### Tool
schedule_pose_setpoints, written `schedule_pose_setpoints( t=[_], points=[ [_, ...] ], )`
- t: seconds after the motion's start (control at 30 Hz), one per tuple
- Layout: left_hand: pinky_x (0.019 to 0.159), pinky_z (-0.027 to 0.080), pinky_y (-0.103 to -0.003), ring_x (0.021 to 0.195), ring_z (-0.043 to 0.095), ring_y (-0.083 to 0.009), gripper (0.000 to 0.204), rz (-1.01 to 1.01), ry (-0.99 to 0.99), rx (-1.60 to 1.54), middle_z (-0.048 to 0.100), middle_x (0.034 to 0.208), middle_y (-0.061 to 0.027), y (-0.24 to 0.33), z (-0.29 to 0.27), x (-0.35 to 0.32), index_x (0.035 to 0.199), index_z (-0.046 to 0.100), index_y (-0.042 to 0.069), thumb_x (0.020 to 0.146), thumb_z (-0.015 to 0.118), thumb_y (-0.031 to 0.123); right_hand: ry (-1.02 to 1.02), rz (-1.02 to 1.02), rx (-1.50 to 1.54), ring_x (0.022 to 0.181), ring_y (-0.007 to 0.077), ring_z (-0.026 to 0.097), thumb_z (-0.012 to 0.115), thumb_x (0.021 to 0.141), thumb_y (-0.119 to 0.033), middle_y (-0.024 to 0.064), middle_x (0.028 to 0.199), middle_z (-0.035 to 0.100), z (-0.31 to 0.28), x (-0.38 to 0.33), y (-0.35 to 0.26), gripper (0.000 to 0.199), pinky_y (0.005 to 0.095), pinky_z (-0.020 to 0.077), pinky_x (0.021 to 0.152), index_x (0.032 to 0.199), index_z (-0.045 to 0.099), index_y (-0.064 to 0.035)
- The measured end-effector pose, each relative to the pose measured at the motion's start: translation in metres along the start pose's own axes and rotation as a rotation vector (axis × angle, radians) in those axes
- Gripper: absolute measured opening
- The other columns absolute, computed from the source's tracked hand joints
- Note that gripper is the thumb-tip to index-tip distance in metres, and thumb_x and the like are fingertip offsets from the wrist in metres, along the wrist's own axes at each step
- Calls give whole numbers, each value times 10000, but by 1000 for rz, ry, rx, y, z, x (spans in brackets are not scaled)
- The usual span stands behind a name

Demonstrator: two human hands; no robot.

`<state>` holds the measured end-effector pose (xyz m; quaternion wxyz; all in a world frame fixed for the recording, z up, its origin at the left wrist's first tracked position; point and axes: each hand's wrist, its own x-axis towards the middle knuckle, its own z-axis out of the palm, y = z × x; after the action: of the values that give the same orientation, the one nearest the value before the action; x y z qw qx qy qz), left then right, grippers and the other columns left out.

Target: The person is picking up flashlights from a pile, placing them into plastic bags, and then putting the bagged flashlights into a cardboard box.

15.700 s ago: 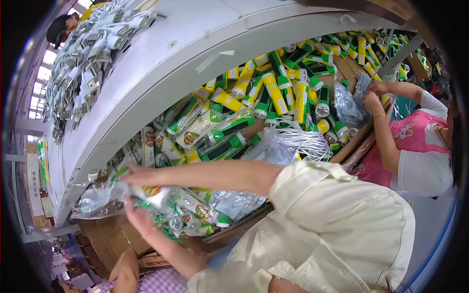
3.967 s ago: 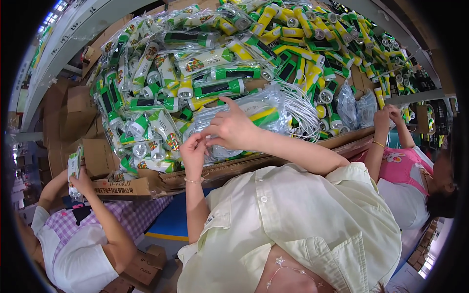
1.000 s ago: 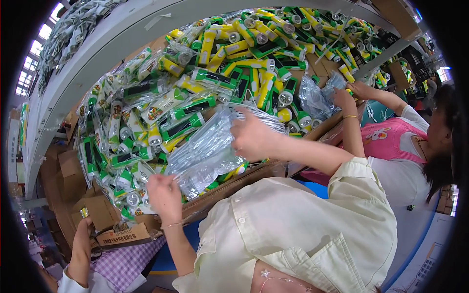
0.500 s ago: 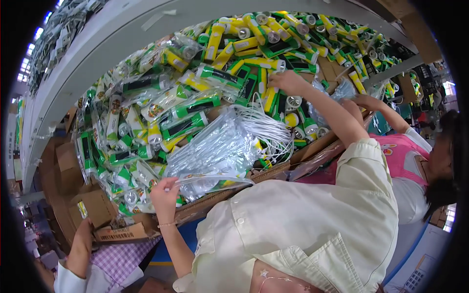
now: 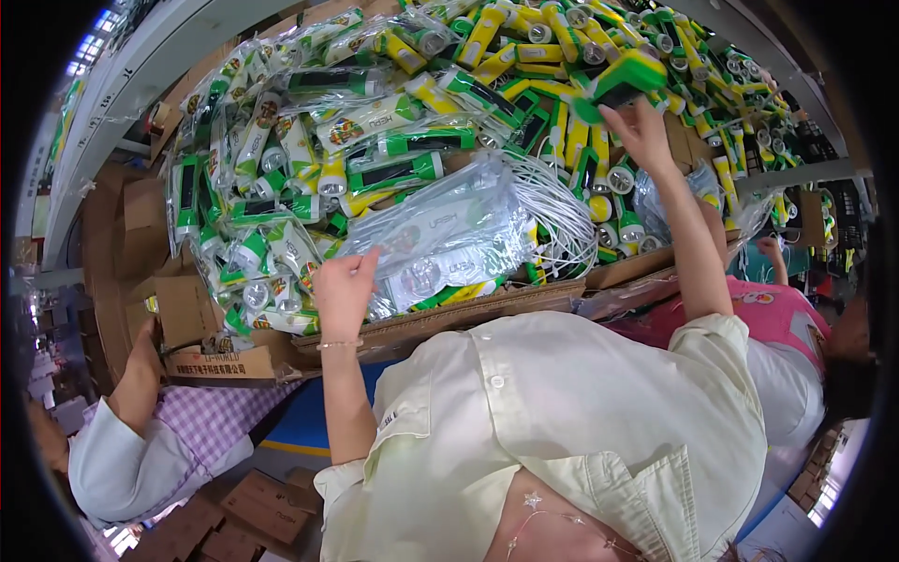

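Near edge, by my chest: my left hand (image 5: 343, 292) is closed on the corner of a stack of clear plastic bags (image 5: 440, 239) lying on the heap, just behind the cardboard tray lip (image 5: 487, 307).
Far right of the heap: my right hand (image 5: 646, 136) is clamped on a green and yellow flashlight (image 5: 613, 82), lifted clear of the others.
Hands: well apart, each gripping its own thing.
Doing it well: I judge the flashlight should come back low over the pile toward the bags, while my left thumb peels up only the top bag so its mouth opens. Gripping too many layers would drag the whole stack.
White cords (image 5: 562, 211): a loose bundle lies touching the right side of the bags; my right forearm passes above it, and a low sweep could snag a loop.
Pile of packed flashlights (image 5: 309, 159): slopes toward me on the left, so a nudge may start a slide.
Open room: mostly the air above the bags, between my arms.
Neighbours: a person in a checked sleeve (image 5: 206, 431) at near left, another in pink (image 5: 777, 309) at right; I should keep my elbows in.
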<state>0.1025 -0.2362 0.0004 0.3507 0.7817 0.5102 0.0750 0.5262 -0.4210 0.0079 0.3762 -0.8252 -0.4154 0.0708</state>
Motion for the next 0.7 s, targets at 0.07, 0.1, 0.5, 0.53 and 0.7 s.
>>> schedule_pose_setpoints(
  t=[0.07,0.1,0.5,0.53,0.7],
  points=[
    [417,398,-258,395,505,-103,378,34,-2,-41,563,482,-54,5,11,-2,672,680,-14,831,653,327,-62,-391,161,775,229,664,688,808,-175,90,878,676,22,-22,-68,315,335,519,693,1079,595,-44],
    [413,395,-271,384,498,-109,394,100,14,-32,556,473,-55,9,14,-3,634,666,-9,838,646,328,-11,-647,8,861,230,650,704,778,-159,82,995,662,43,-31,-92,338,321,511,761,1085,598,-64],
    [471,389,-291,470,516,-148,294,209,110,-153,557,525,-63,-5,17,-21,713,655,2,870,576,237,-468,-799,-248,589,255,618,632,780,-207,79,939,570,122,-105,-158,339,364,480,458,1069,495,-96],
    [436,350,-249,458,465,-63,261,162,95,-215,528,521,-6,-7,19,-22,695,634,-8,877,560,163,-467,-812,-326,551,271,600,614,785,-195,115,862,557,119,-102,-161,272,384,477,460,1006,513,-73],
    [444,421,-201,474,524,-61,194,-14,-1,-456,594,600,-33,2,2,-19,979,668,-13,858,533,54,-409,-878,-489,533,234,596,590,726,-117,123,794,536,114,-100,-172,276,349,456,433,967,503,-15]
  ],
)
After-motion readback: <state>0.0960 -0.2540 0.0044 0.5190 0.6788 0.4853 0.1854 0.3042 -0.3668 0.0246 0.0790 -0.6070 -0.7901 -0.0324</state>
